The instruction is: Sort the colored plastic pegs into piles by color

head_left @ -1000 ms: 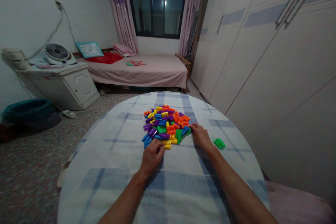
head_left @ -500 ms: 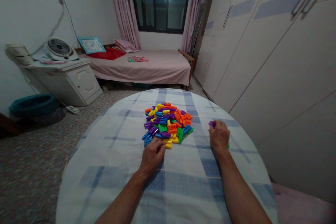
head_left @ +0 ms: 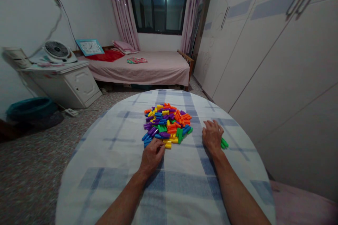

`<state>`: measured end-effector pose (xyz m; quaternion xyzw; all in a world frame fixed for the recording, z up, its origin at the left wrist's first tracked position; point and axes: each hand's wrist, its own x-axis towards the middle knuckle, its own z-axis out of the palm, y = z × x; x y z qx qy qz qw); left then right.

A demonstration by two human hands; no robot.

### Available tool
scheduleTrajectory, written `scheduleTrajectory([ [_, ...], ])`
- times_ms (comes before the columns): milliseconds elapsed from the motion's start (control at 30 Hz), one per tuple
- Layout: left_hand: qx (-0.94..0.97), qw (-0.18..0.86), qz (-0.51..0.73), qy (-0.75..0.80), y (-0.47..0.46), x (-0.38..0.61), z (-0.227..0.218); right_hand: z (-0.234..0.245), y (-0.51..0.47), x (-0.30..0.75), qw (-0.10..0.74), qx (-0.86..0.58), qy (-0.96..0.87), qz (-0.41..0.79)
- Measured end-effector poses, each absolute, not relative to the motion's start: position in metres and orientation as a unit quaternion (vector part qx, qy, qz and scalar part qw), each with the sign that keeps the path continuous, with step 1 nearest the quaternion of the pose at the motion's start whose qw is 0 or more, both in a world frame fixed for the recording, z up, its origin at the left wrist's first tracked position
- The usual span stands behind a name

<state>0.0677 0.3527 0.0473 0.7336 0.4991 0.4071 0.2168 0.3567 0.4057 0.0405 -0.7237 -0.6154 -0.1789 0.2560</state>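
Left hand [head_left: 152, 155] curls at the near edge of the colourful pile [head_left: 169, 123] on the tablecloth [head_left: 182, 197] — its grip I cannot tell; right hand [head_left: 212, 135], fingers spread, is just beside green pieces [head_left: 224, 143].

Pink-covered bed [head_left: 163, 65] below a dark window [head_left: 160, 10], white wardrobe [head_left: 264, 66], speckled floor [head_left: 34, 172]

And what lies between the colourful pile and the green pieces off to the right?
In the head view, the right hand lies between the pile and the green pieces, with tablecloth showing between hand and pile.
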Motion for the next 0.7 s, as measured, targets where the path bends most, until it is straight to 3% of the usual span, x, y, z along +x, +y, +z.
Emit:
scheduleTrajectory([
  [367,0.731,0.206,0.424,0.493,0.354,0.068,0.047,0.039,0.409,0.323,0.264,-0.662,-0.7,-0.056],
  [700,0.578,0.134,0.585,0.553,0.364,0.052,0.052,0.031,0.405,0.319,0.216,-0.664,-0.716,-0.01],
])
